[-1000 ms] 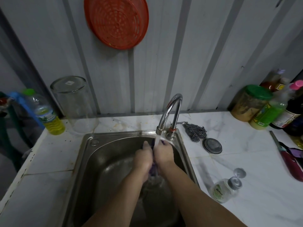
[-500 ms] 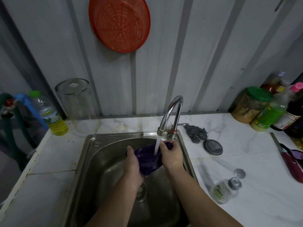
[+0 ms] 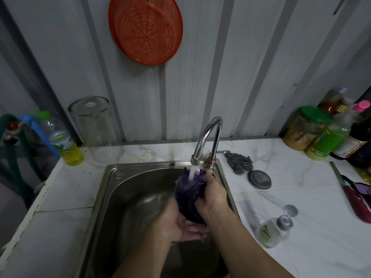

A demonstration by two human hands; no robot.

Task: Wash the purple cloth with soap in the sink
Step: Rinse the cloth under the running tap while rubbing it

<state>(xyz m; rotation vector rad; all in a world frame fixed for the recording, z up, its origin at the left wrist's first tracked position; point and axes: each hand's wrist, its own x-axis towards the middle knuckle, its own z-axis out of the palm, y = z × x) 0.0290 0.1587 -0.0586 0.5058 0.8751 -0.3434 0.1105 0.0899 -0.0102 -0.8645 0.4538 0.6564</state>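
The purple cloth point(image 3: 189, 194) is bunched up over the steel sink point(image 3: 112, 189), directly under the running water from the chrome tap point(image 3: 208, 137). My right hand point(image 3: 213, 195) grips the cloth's upper right side. My left hand point(image 3: 178, 221) cups the cloth from below, palm up, with wet fingers showing beneath it. A small clear soap bottle point(image 3: 271, 231) lies on its side on the counter right of the sink, its cap point(image 3: 290, 210) off beside it.
A steel scourer point(image 3: 239, 162) and a round metal lid point(image 3: 259, 179) lie right of the tap. Jars and bottles point(image 3: 329, 135) crowd the back right corner. An upturned glass jar point(image 3: 94, 127) and a yellow-liquid bottle point(image 3: 64, 141) stand at back left. An orange strainer point(image 3: 146, 29) hangs on the wall.
The hands first pressed together around the cloth, then spread it under the stream; now the cloth is bunched again, my left hand lower beneath it, my right hand on its side.
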